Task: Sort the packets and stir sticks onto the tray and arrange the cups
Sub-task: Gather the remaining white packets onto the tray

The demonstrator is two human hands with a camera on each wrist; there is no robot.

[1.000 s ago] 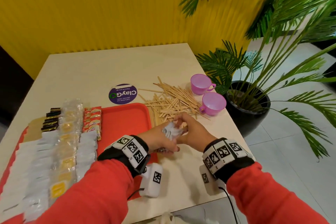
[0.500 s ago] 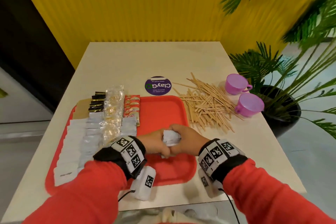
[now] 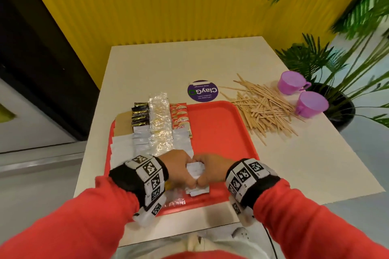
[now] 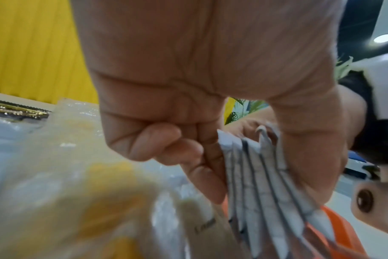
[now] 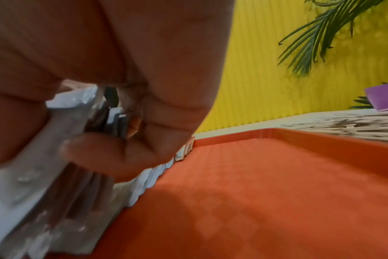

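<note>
Two hands meet over the near edge of a red tray (image 3: 221, 132), seen from the head camera: the left hand (image 3: 175, 167) and right hand (image 3: 212, 169), fingers curled, together pinch a small stack of white packets (image 3: 195, 169) held just above the tray floor, beside rows of packets already laid down at the tray's left. Wooden stir sticks (image 3: 265, 109) lie in a loose heap on the table right of the tray, with two purple cups (image 3: 303, 94) just beyond them. The stack's long axis appears to run roughly away from the person, towards the yellow wall.

From the left wrist, the left hand (image 4: 210, 87) has its thumb pressed on one face of the white packets (image 4: 266, 184) and curled fingers (image 4: 157, 142) behind; the packets fan out edge-on, lower ends splayed downwards towards the tray. Clear sachets with yellow contents (image 4: 78, 175) lie blurred at left.

From the right wrist, the right hand (image 5: 122, 70) nips the same white packets (image 5: 55, 140) between thumb and curled fingers, above the red tray (image 5: 255, 192).

Judging by the look, these packets are light, thin and pliable, with slick faces apt to slide past one another; a firm pinch across the flat faces near the middle, both ends squared, should keep the stack from fanning further.
</note>
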